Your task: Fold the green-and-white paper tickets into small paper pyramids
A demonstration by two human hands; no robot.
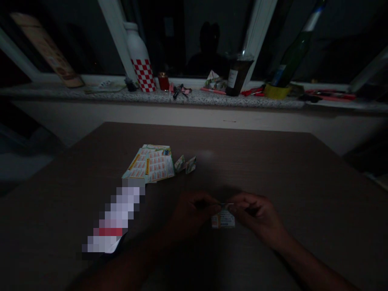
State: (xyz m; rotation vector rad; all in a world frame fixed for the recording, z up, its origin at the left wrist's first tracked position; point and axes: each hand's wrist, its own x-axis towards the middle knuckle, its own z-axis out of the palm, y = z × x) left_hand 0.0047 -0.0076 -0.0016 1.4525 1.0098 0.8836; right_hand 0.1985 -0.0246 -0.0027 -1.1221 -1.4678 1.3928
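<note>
My left hand (191,214) and my right hand (257,216) meet low over the dark wooden table (273,169), both pinched on a small folded piece of printed paper (223,219) between them. Each hand's fingertips grip its upper edge. Farther back to the left lies a stack of printed calendar sheets (150,163). Two small folded paper pieces (185,164) stand just right of that stack. The scene is very dim.
A blurred oblong object (117,218) lies at my left forearm. Behind the table, a stone window sill (194,97) holds a red-and-white checked bottle (140,56), a small red jar (163,81), a dark cup (236,74), a green bottle (294,52) in a yellow tape roll, and pens.
</note>
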